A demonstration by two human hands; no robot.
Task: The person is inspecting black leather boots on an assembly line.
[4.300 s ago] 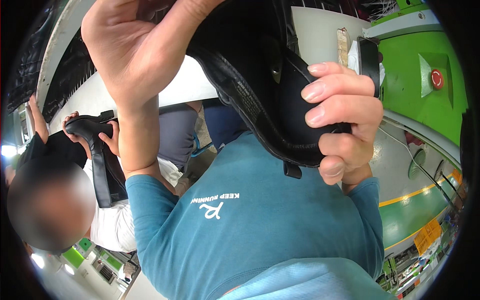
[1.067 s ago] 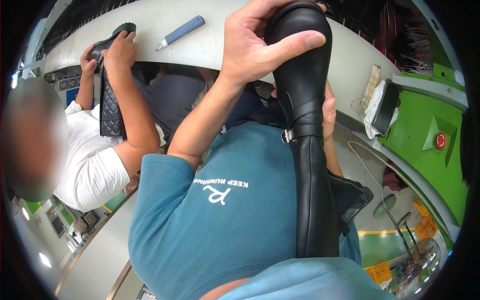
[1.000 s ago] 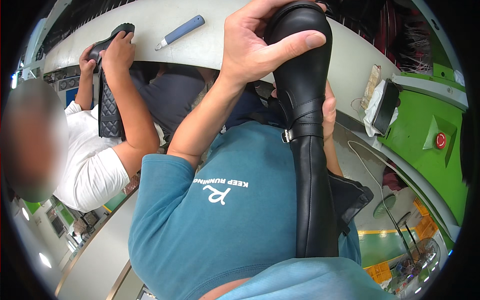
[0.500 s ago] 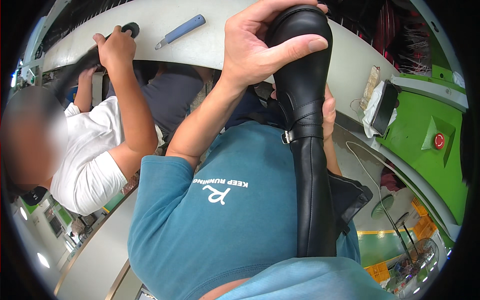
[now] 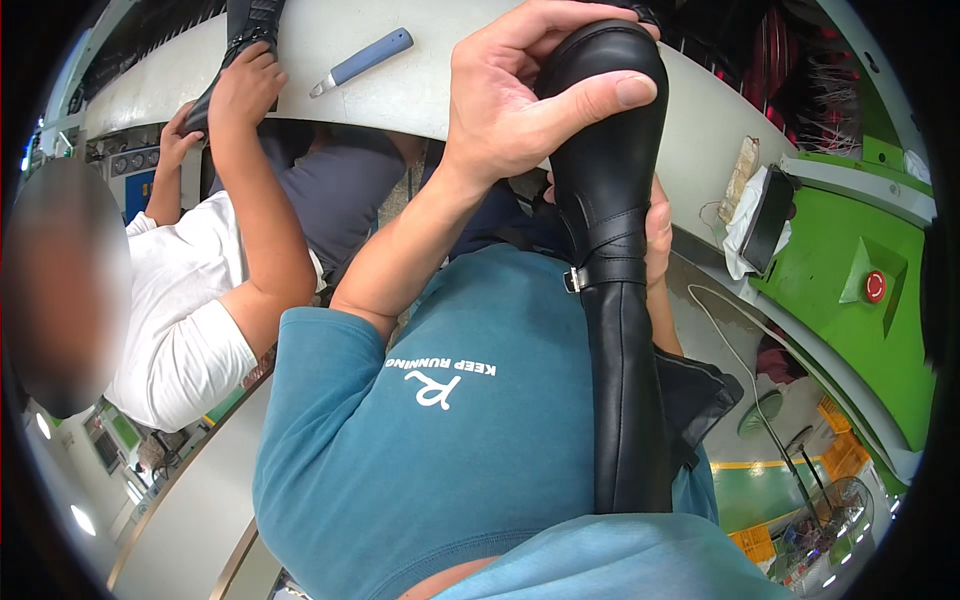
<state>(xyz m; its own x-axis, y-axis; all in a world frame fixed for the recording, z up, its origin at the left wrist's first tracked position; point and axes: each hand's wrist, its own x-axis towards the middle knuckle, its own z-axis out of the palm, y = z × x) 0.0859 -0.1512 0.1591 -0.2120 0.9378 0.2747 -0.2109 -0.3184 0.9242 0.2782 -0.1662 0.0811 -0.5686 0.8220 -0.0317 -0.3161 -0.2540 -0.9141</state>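
A tall black leather boot (image 5: 625, 390) with a strap and silver buckle at its ankle lies along my body, toe end away from me and shaft toward me. My left hand (image 5: 515, 105) is closed round the toe, thumb pressed across the top and fingers reaching over the far end. Behind the ankle, my right hand (image 5: 658, 235) grips the boot from the right side; most of its fingers are hidden. On the white table (image 5: 420, 85), left of my left hand, rests a blue-handled tool (image 5: 362, 62) with a short metal tip.
At left a co-worker in a white shirt (image 5: 185, 310) holds another black boot (image 5: 255, 25) at the table. A green machine (image 5: 850, 290) with a red button stands at right, beside a dark box-like thing (image 5: 770, 220). A fan (image 5: 825, 520) and yellow crates (image 5: 840, 440) are lower right.
The co-worker's boot has turned and its laced part now shows over the table. My own hands and boot have shifted only slightly.
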